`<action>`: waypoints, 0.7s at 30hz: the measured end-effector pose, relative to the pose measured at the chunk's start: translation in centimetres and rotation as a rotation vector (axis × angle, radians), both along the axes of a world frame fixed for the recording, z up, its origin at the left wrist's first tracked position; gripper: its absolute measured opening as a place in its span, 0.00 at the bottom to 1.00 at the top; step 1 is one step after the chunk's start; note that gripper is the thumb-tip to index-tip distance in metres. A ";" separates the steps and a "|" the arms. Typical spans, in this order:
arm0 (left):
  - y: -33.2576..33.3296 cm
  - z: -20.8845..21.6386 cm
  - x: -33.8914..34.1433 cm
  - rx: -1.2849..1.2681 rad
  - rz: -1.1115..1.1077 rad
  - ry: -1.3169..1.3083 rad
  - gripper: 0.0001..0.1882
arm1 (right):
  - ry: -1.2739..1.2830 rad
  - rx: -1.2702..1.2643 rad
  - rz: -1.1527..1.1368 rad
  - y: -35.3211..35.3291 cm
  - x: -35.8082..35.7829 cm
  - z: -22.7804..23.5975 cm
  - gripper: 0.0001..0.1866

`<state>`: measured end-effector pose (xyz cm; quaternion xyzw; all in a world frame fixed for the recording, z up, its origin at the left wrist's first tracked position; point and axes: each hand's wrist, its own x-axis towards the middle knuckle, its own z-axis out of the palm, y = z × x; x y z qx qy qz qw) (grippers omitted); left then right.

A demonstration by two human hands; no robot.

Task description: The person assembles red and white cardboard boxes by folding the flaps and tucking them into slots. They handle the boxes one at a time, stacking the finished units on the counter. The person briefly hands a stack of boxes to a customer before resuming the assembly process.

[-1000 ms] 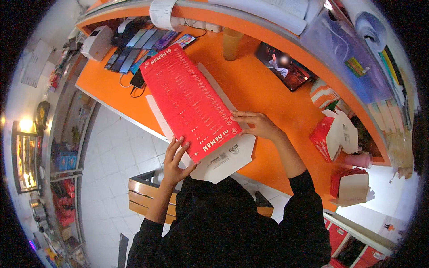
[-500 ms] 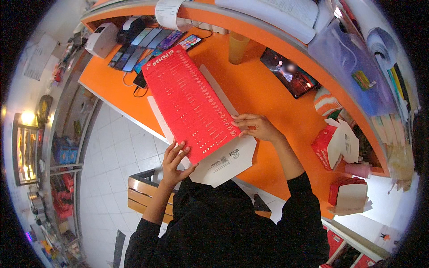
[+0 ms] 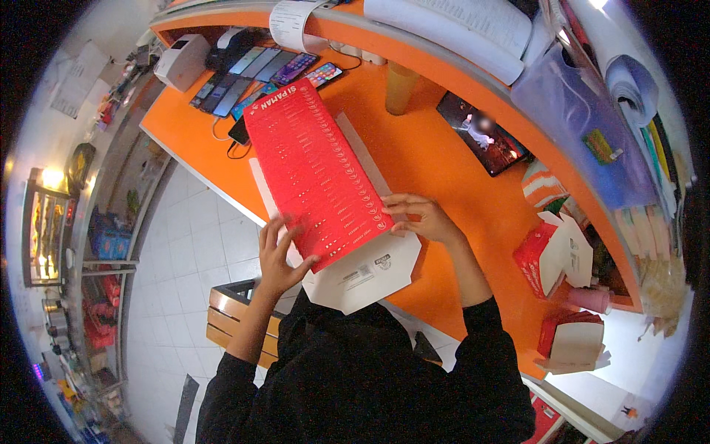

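Note:
A long red cardboard box, part folded, lies aslant on the orange counter, its red panel facing up. White flaps stick out along its long sides, and a broad white end flap spreads toward me. My left hand is at the near left corner with fingers spread, slightly blurred; its thumb reaches the red panel. At the near right edge, my right hand holds the box, fingertips on the red panel and thumb close to the corner. The underside of the box is hidden.
Several phones lie at the far left, beside a white device. Beyond the box stand an amber cup and a tablet with a lit screen. Two part-open red and white cartons sit at right. The orange counter's left edge drops to tiled floor.
My left hand has slid farther along the box's left edge, its fingers spreading wider. My right hand stays at the right edge. The whole view has shifted slightly.

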<state>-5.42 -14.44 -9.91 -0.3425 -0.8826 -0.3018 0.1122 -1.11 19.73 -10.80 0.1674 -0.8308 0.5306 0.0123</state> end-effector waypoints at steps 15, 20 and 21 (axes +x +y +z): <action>0.3 -0.3 -1.6 0.062 -0.173 -0.345 0.47 | 0.047 0.009 -0.110 0.0 1.5 -1.2 0.20; -1.3 -2.3 0.7 0.084 -0.186 -0.277 0.55 | 0.337 0.631 -0.911 8.1 9.7 0.5 0.21; -1.6 -2.9 1.1 0.101 -0.173 -0.273 0.55 | 0.297 0.743 -1.097 9.7 12.2 1.4 0.24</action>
